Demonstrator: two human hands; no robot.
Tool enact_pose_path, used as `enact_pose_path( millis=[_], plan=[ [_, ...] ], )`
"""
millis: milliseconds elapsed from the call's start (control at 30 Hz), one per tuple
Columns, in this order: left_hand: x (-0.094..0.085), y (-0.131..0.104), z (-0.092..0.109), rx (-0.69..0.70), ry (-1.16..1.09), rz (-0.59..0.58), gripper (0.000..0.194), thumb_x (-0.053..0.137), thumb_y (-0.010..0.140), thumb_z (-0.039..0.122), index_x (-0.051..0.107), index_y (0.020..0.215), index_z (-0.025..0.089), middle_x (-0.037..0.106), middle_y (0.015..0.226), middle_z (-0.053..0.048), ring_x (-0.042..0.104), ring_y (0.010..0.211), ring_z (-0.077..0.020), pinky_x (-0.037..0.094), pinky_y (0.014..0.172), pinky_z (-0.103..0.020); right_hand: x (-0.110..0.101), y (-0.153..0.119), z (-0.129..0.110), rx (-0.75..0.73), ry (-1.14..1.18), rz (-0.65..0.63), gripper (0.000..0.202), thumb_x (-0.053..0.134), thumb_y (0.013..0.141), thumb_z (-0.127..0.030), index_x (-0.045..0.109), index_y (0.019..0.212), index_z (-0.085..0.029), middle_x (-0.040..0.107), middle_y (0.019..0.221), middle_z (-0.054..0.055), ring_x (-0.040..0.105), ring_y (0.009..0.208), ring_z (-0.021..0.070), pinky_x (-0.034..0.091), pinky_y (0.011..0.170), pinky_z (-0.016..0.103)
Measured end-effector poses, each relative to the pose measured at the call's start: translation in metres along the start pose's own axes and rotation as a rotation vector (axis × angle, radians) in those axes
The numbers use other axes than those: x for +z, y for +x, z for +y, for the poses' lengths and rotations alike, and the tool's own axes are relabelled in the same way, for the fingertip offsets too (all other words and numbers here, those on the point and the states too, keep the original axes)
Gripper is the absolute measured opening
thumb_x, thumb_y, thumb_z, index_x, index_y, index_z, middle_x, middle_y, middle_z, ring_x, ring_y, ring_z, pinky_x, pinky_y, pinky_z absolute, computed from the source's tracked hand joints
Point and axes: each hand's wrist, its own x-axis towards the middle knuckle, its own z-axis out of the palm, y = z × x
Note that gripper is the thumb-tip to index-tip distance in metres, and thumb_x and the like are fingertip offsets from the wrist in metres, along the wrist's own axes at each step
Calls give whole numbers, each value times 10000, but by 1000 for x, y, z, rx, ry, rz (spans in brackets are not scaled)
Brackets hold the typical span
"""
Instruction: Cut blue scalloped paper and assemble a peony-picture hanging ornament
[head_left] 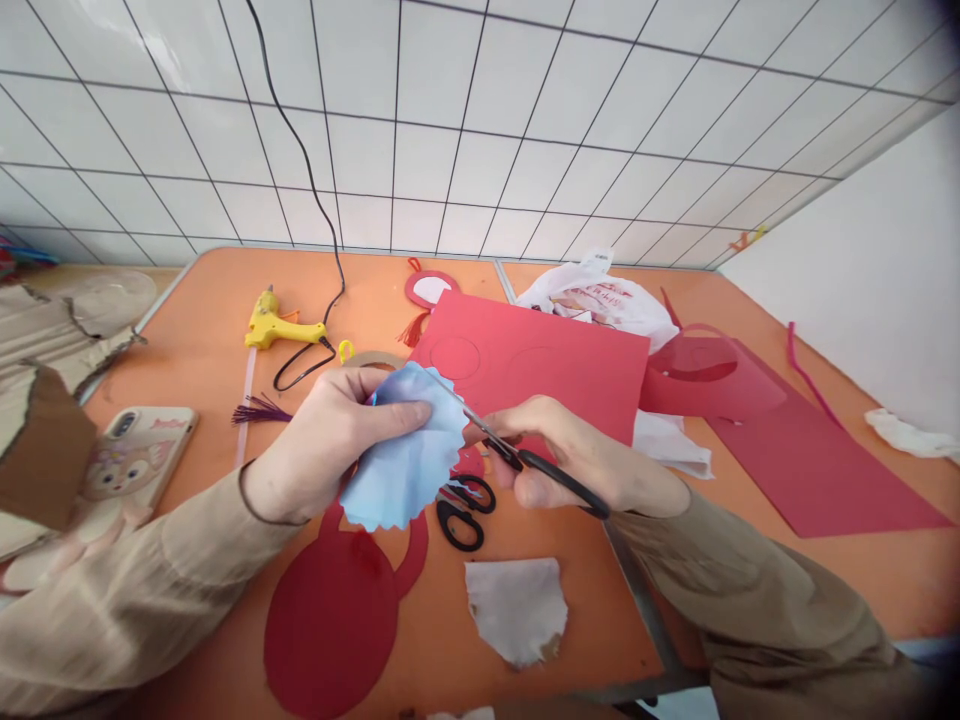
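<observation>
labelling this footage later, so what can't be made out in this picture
Head view, left hand: some fingers hidden behind blue paper.
Head view, white bag: lettering too small and blurred to read.
Head view, black cord: far end cut off by top edge.

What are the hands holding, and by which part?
Left hand: blue scalloped piece, by its upper-left side in view, thumb on top. Right hand: black-handled scissors, by the handles.

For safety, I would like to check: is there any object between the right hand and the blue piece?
Only the scissors held by the right hand, blades at the edge of the blue piece; nothing else visible.
</observation>
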Motion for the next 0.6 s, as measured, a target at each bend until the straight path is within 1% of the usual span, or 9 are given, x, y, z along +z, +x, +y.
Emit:
enact_pose_path(
  millis=[67,167,233,333,500,567,600],
  plan=[
    [0,0,0,-9,4,-1,173,866,618,274,772,726,177,760,704,-66,701,563,-206,562,498,-279,0,0,-1,3,2,-8,586,626,780,-716,682,911,-148,565,630,10,490,545,128,409,504,254],
    [-1,0,0,-9,-2,11,187,869,616,266,780,758,183,764,716,-63,703,570,-206,565,503,-280,0,0,-3,41,-1,-35,574,619,773,-732,650,765,-158,532,607,-2,452,545,115,384,513,250],
    [-1,0,-1,-7,1,11,192,873,615,266,780,761,182,765,723,-65,704,574,-205,565,507,-279,1,1,-5,60,0,-43,587,619,761,-746,627,718,-160,508,593,-9,425,544,109,356,507,248],
    [-2,1,-3,-4,3,-16,176,867,636,272,779,753,176,770,746,-76,714,595,-213,570,520,-281,1,1,-7,70,8,-41,599,627,745,-754,613,698,-157,482,582,-17,402,540,104,329,504,249],
    [-3,1,-4,-8,0,-46,183,853,667,268,795,825,194,784,805,-76,727,620,-218,579,535,-284,2,1,-6,88,34,-45,583,644,750,-731,603,672,-154,481,581,-17,400,544,101,331,515,252],
    [-3,1,-3,-9,4,-38,168,855,661,271,793,793,189,783,788,-75,724,614,-213,580,535,-279,2,0,-3,78,35,-42,572,646,758,-720,630,711,-150,481,578,-20,403,542,103,343,517,252],
    [-3,1,-3,-10,6,-35,158,858,654,273,789,765,184,780,769,-74,721,605,-209,579,530,-276,2,0,-2,65,35,-38,564,656,759,-709,654,762,-144,491,583,-19,413,542,105,352,515,250]
  ],
)
